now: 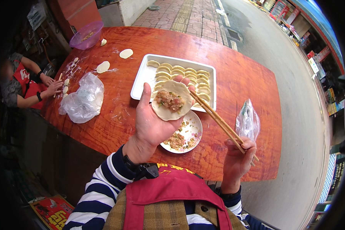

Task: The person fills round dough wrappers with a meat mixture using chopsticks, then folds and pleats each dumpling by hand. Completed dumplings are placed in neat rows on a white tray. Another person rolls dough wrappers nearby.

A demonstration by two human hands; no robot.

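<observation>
On the open palm of my left hand (155, 123) lies a round dough wrapper (172, 114) with a mound of minced meat filling (169, 100) on it. My right hand (240, 156) grips a pair of wooden chopsticks (218, 119), their tips at the wrapper's right edge. Behind my left hand, a white tray (138, 83) holds rows of folded dumplings (202, 80), partly hidden by the hand. Below the wrapper stands a white plate (196, 135) with more minced filling (175, 141), partly covered by my left hand.
On the wooden table (256, 86) are a plastic bag (247, 120) at right, another bag (84, 99) at left, loose wrappers (103, 67) and a purple bowl (87, 36). A co-worker's hands (53, 86) hold a small rolling pin (57, 85) by dough pieces at the left edge.
</observation>
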